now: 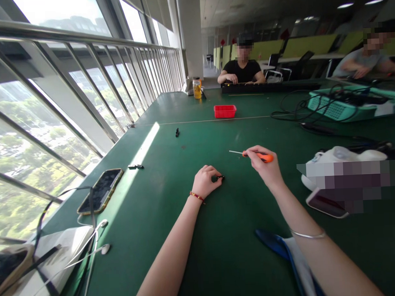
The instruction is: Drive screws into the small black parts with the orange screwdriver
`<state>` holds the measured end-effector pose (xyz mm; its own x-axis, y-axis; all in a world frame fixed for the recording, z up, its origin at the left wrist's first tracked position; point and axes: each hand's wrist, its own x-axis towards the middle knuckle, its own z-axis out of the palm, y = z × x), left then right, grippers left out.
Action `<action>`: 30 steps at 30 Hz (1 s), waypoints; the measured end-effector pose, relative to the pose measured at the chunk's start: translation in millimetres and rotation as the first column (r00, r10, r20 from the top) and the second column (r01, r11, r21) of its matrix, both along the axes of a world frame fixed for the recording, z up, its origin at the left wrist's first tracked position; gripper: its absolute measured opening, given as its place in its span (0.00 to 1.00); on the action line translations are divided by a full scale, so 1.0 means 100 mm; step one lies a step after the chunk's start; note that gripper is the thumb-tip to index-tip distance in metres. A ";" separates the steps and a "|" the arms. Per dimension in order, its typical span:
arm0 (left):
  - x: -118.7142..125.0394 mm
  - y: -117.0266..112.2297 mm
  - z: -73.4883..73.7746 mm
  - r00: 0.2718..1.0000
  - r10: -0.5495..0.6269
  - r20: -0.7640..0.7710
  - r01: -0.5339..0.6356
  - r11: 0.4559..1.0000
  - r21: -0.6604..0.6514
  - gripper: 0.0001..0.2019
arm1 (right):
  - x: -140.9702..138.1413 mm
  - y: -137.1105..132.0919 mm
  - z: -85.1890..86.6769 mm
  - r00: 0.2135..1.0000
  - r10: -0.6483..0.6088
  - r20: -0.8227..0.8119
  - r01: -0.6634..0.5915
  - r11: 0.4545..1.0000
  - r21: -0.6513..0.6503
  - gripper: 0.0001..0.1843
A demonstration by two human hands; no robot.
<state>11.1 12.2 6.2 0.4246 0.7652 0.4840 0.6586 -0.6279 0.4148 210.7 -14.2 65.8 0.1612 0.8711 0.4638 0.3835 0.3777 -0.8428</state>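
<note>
Green tabletop (pixel 197 143) is running along a metal railing (pixel 65 37) at its left edge. Left hand (pixel 205 183) is bending low over the surface, thumb and forefinger pinching a small black part (pixel 221 177), mostly hidden by the fingers. Right hand (pixel 264 163) is gripping an orange-handled screwdriver (pixel 266 157), fingers closed around the handle, shaft pointing left, tip apart from the part. Wide span of green is stretching from the hands forward to a red tray (pixel 225 112). Two dark pieces are lying left of that lane: one farther off (pixel 177 132), one on the sunlit strip (pixel 135 167). Phone (pixel 104 189) is sitting near the left edge. Teal basket (pixel 331 108) and cables (pixel 296 114) are crowding the far right.
</note>
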 end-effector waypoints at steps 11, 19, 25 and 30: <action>-0.01 0.00 -0.01 0.997 0.038 0.074 -0.041 0.998 0.045 0.03 | -0.19 0.10 -0.71 0.875 0.169 0.454 -0.123 0.984 -0.130 0.10; -0.02 -0.03 -0.01 0.997 0.019 0.070 -0.025 0.995 0.097 0.05 | -0.19 0.08 -0.68 0.873 0.195 0.447 -0.170 0.981 -0.096 0.08; 0.01 -0.06 -0.01 0.999 -0.011 0.048 0.005 0.993 0.119 0.06 | -0.18 0.07 -0.68 0.864 0.221 0.453 -0.203 0.975 -0.090 0.08; 0.00 -0.12 0.05 0.997 0.049 0.053 -0.059 0.980 0.192 0.13 | -0.13 0.11 -0.72 0.894 0.203 0.400 -0.189 0.979 -0.077 0.08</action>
<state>10.9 0.3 11.1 0.3579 0.6763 0.6439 0.6761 -0.6633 0.3209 198.1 -3.3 -5.9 -0.2089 0.8825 0.4214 0.6144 0.4537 -0.6455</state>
